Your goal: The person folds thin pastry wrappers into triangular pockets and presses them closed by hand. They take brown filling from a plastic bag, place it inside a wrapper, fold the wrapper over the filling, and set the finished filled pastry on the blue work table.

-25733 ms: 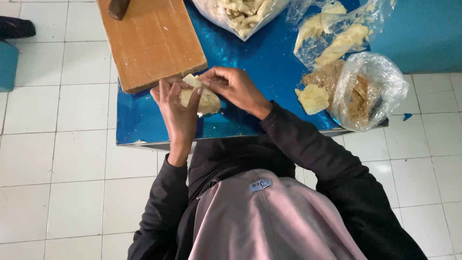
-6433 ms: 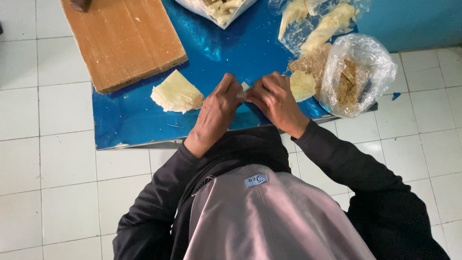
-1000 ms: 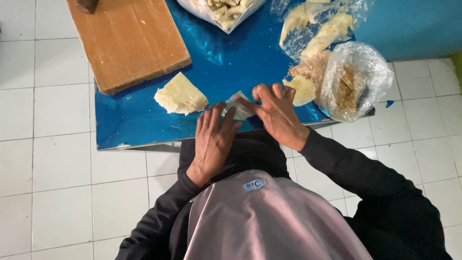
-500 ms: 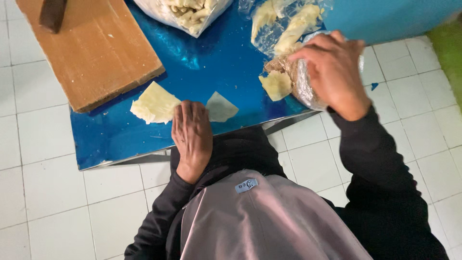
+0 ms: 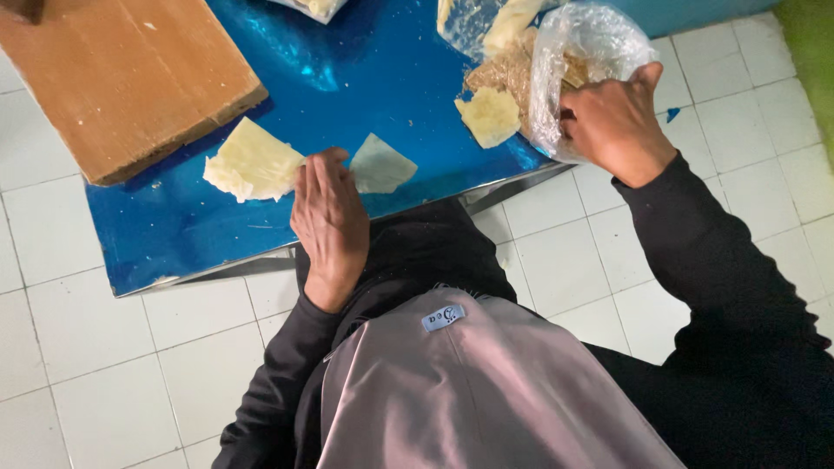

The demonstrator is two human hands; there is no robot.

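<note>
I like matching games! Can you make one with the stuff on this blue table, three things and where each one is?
Things:
1. wooden board
2. clear plastic bag
3. thin triangular sheet

Places:
A. under the right hand
B. just right of the left hand
C. far left corner of the blue table

Pairs: 1-C, 2-A, 3-B

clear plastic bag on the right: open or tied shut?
Open. The right hand reaches into the mouth of the clear plastic bag, fingers hidden behind the film; brownish filling shows inside. No knot is visible.
</note>
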